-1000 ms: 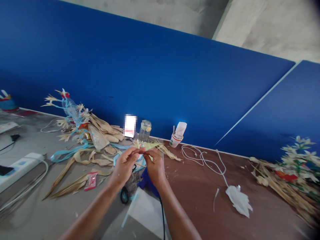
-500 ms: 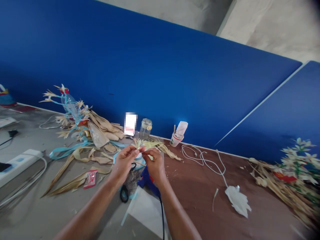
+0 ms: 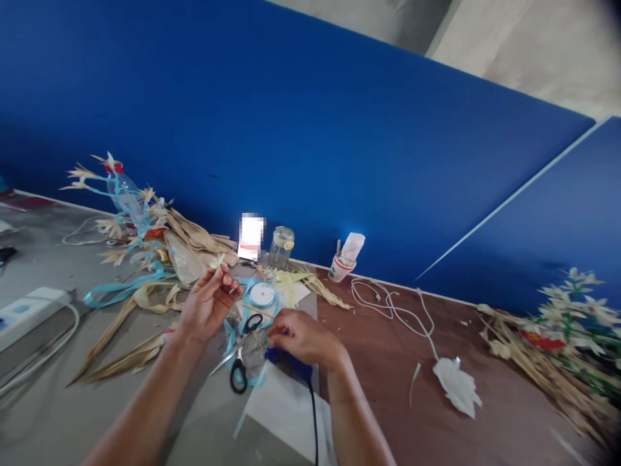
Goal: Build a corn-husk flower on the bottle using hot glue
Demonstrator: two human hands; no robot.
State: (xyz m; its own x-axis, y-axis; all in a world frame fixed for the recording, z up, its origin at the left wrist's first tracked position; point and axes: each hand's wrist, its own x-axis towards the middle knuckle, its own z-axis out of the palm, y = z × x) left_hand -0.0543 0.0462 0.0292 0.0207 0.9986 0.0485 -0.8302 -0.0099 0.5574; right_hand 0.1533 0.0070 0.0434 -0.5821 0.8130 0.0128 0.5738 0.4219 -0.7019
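Bare left hand (image 3: 206,309) and right hand (image 3: 301,338), slender fingers, on long bare forearms (uncovered as far as the lower edge shows).

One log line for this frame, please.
left hand: fingers pinch husk piece | right hand: touches glue gun | ribbon spool: between hands

Two hands low in the centre: left hand (image 3: 206,309), right hand (image 3: 303,336). One husk scrap (image 3: 217,262), one blue glue gun (image 3: 294,366), one pair of scissors (image 3: 239,364), one ribbon spool (image 3: 262,295) around them. One jar (image 3: 281,247) and one paper cup (image 3: 340,270) mid-frame. One bottle (image 3: 123,194) upper left; one power strip (image 3: 24,309) at left edge.
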